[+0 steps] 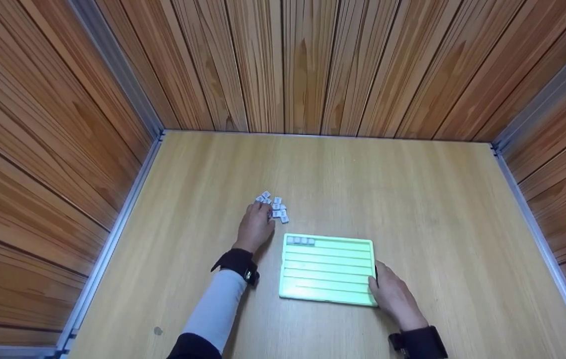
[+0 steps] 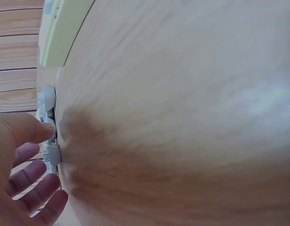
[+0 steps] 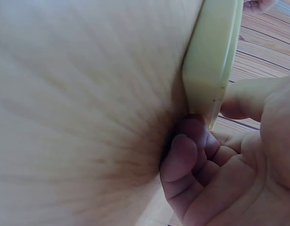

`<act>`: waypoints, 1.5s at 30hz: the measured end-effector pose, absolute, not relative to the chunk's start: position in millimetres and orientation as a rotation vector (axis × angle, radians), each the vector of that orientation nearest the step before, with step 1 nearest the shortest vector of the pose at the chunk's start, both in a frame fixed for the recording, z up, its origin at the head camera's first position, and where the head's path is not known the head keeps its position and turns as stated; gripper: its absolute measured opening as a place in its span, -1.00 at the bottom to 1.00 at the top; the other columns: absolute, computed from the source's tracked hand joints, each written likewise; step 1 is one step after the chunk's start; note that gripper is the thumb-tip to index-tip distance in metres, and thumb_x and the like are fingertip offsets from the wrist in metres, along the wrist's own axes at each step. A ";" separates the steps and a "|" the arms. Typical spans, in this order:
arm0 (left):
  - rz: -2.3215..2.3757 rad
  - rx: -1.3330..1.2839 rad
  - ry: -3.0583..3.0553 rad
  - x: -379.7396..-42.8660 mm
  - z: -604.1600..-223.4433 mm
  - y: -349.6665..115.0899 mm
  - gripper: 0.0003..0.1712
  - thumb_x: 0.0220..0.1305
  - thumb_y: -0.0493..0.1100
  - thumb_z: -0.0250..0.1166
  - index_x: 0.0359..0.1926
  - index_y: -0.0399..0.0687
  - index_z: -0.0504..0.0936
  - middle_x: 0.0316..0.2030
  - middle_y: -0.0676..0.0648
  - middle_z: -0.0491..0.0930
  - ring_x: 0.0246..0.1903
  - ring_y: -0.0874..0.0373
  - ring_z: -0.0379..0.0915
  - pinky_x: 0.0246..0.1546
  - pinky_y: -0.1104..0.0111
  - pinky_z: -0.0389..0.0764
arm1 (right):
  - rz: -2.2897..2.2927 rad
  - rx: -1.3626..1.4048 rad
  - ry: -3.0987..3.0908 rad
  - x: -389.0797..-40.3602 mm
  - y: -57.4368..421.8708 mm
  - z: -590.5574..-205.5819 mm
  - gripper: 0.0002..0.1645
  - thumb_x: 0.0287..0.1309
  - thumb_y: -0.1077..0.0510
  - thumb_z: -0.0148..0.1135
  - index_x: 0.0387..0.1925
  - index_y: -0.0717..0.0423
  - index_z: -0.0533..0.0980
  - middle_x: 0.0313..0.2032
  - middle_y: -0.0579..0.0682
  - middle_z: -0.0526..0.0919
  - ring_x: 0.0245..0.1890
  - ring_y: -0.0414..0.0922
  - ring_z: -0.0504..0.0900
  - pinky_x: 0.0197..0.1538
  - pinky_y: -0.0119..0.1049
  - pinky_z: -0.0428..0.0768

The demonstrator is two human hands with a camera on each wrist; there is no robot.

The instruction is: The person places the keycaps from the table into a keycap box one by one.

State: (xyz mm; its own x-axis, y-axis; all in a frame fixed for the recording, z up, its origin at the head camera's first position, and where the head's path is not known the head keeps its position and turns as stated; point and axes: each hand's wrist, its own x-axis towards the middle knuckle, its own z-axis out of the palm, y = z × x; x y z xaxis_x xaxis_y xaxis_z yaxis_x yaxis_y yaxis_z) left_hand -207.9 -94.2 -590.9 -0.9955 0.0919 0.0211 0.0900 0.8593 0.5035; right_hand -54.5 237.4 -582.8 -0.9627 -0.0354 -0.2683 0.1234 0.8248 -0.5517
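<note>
White tiles lie in a loose group on the table just beside the left hand, whose fingers are relaxed and not closed, while the right hand grips the right edge of the green tray, in whose far left corner sits a row of four more tiles.

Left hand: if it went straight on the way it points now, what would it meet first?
The left hand would probably meet the small loose tiles right in front of it; whether it already touches one is hard to tell.
</note>
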 end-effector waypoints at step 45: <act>1.012 0.337 3.014 -197.6 -573.5 -94.6 -0.80 0.30 -0.34 0.28 -0.09 -0.20 0.73 -0.06 -0.10 0.55 -0.05 0.08 0.56 -0.06 0.27 0.63 | -0.846 0.122 2.756 -56.4 238.6 -584.2 -0.53 0.45 0.17 0.02 0.24 0.39 0.33 -0.13 0.15 0.58 -0.27 -0.06 0.47 -0.29 -0.20 0.47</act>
